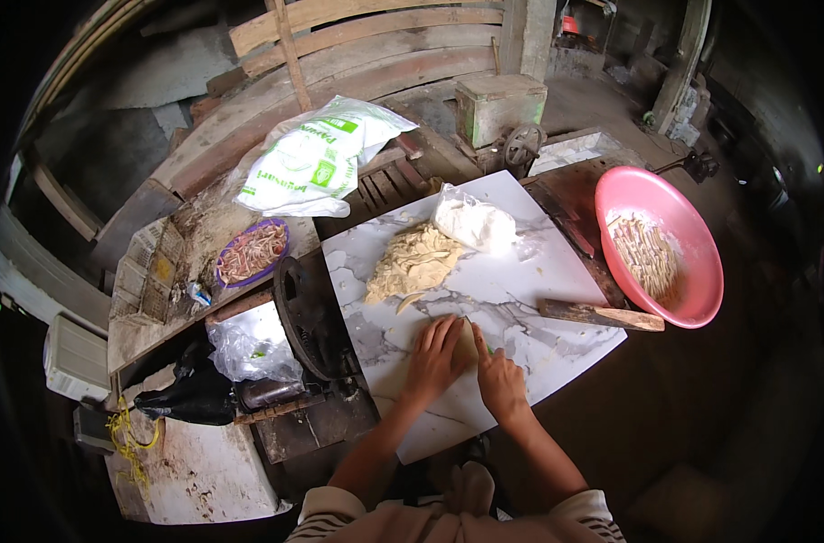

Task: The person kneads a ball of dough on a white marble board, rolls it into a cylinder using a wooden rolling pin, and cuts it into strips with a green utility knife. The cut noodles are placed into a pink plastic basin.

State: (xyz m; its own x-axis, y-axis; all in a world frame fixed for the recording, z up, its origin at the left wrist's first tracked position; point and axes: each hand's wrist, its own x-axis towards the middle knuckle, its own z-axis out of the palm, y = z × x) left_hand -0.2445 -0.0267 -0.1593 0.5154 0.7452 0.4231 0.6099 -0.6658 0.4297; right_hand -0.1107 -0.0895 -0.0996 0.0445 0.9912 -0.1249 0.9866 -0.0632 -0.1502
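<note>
My left hand lies with its fingers stretched out over a pale piece of dough on the white marble-patterned board. Close beside it, my right hand is closed round a knife, index finger pointing along it. Only a little of the knife's blade shows, against the dough by my left fingertips; a bit of green shows at the grip. Beyond my hands sits a heap of yellowish dough, with a small loose strip in front. A clear bag of white powder touches the heap.
A wooden stick lies across the board's right edge. Beyond it stands a pink basin of cut dough strips. To the left are a dark metal wheel, a purple-rimmed tray of pinkish strips and a white-green sack.
</note>
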